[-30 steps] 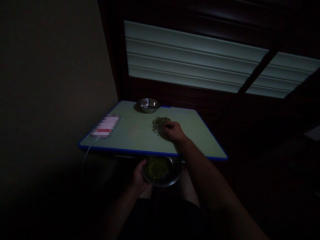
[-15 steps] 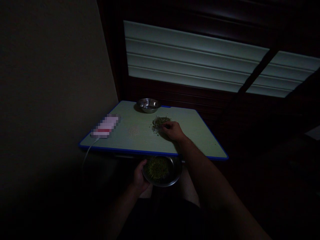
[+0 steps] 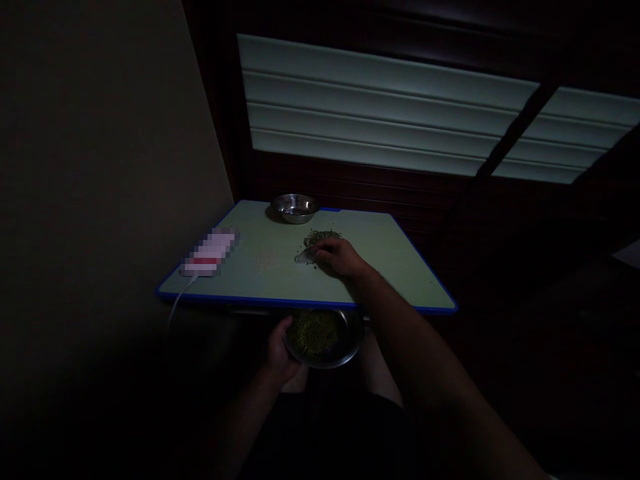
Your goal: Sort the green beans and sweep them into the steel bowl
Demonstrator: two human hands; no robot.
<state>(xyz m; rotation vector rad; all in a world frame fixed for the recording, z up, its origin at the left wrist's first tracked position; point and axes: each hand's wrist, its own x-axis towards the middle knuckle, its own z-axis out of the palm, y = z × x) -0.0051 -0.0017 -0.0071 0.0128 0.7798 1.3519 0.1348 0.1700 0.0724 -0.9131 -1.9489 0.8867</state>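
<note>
Head view: unreadable, pixelated pink object (image 3: pixel 210 252); translucent tool (image 3: pixel 303 256) in right hand (image 3: pixel 341 257).

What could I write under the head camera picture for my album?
Left hand holds a bowl; right hand reaches beside green bits.

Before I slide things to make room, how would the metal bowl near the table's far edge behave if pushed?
The metal bowl would probably feel stiff and light, since its shiny wall looks thin. It would likely slide, not roll, sitting upright on a flat tabletop. A push high on its wide rim might tip it, as it narrows below.
</note>
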